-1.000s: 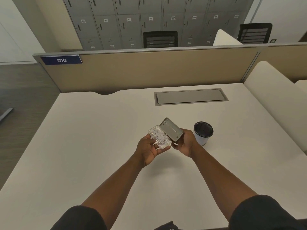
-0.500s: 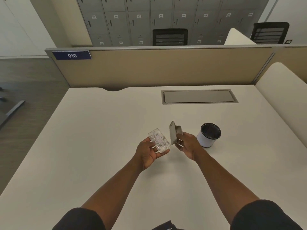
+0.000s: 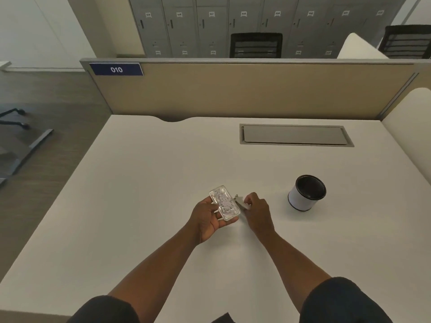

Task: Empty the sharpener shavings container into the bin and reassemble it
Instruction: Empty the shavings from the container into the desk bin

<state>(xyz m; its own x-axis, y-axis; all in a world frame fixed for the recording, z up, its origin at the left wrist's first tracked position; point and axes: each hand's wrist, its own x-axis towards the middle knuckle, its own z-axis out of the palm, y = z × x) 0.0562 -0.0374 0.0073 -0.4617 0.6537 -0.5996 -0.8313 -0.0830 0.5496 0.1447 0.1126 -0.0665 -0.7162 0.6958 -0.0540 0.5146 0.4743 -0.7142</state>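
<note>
Lowered since a moment ago: right hand (image 3: 256, 212), pinching the grey sharpener lid (image 3: 241, 203) near the desk (image 3: 140, 183). Cradled in left hand (image 3: 207, 219): clear shavings container (image 3: 224, 202), open, flecked with shavings. Farther right, bin (image 3: 306, 192).

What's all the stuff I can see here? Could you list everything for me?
Shavings container: one, clear plastic, pale shavings inside, held in the left hand.
Sharpener cover: one, grey, mostly hidden in the right hand.
Bin: one small cup-shaped bin, white outside, black inside, upright on the desk right of the hands.
Desk: one, white.
Cable hatch: one, grey, set into the desk's far side.
Partition: one, beige, behind the desk.
Number plate: one, blue, reads 010, on the partition's left end.
Lockers: a row, grey, at the back.
Office chairs: two, black, beyond the partition.
Left hand: holding the container.
Right hand: holding the cover.
</note>
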